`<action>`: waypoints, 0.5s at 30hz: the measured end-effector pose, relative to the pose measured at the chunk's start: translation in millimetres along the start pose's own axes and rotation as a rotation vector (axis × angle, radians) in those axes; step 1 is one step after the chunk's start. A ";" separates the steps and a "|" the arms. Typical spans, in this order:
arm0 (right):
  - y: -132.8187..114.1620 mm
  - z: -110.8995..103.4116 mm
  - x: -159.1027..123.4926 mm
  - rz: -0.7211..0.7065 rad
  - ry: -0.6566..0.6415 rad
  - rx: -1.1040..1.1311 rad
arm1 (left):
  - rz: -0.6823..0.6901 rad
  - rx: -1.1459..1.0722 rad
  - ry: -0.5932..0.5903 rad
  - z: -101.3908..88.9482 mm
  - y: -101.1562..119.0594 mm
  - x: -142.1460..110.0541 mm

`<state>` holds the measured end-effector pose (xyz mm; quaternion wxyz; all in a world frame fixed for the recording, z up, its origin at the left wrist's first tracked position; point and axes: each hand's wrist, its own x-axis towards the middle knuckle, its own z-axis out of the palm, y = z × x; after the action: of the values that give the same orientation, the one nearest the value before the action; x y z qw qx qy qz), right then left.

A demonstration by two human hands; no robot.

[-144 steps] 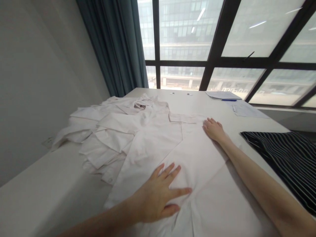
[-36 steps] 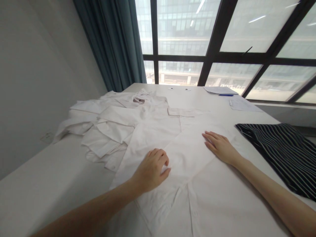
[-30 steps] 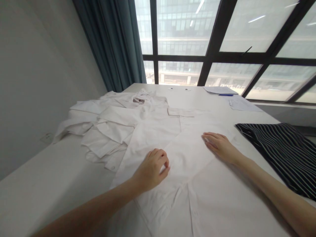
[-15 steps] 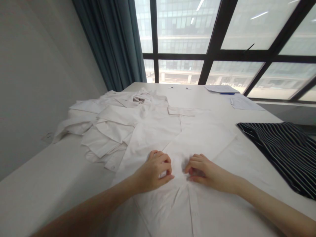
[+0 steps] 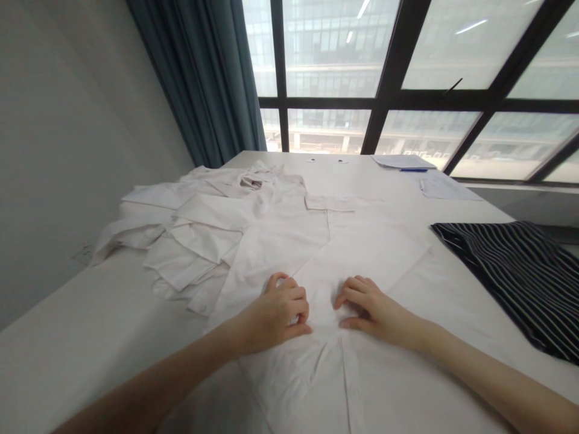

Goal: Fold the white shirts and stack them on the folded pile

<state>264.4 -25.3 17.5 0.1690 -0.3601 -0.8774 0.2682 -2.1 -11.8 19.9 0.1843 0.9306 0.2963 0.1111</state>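
Note:
A white shirt lies spread over the table in front of me, its folded collar band pointing away. My left hand rests on the shirt's middle, fingers curled towards the thumb around a bit of the cloth. Facing it a short way to the right, my right hand has its fingers and thumb bent in on the same shirt. Creases run from between the hands towards me, beside a straight seam or placket. Whatever cloth lies under the palms is hidden.
To the left, more white garments lie in a loose heap. A black striped cloth covers part of the right side. Papers and a blue pen lie at the far right of the white table, near the window.
The view has shifted slightly. Both hands stay at the same part of the shirt, and the right fingers have moved a little apart from the thumb.

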 end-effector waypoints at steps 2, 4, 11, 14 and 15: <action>2.6 -0.3 0.0 0.005 0.024 0.007 | -0.010 0.000 -0.036 -8.9 0.7 -0.4; 3.8 -0.7 0.3 0.026 0.048 0.008 | -0.020 -0.006 -0.054 -17.3 0.1 -0.3; 4.5 2.3 1.0 0.031 0.100 -0.055 | -0.097 0.127 0.075 -13.9 2.8 0.4; 5.3 5.7 0.6 0.012 0.120 -0.110 | -0.068 0.257 0.113 -3.1 6.0 0.4; 5.6 6.9 0.5 0.005 0.127 -0.130 | -0.046 0.290 0.112 -0.7 6.5 0.5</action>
<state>263.7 -24.0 8.7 0.1998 -0.3888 -0.8795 0.1880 1.4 -16.2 23.3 0.0339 0.9327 0.3402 0.1147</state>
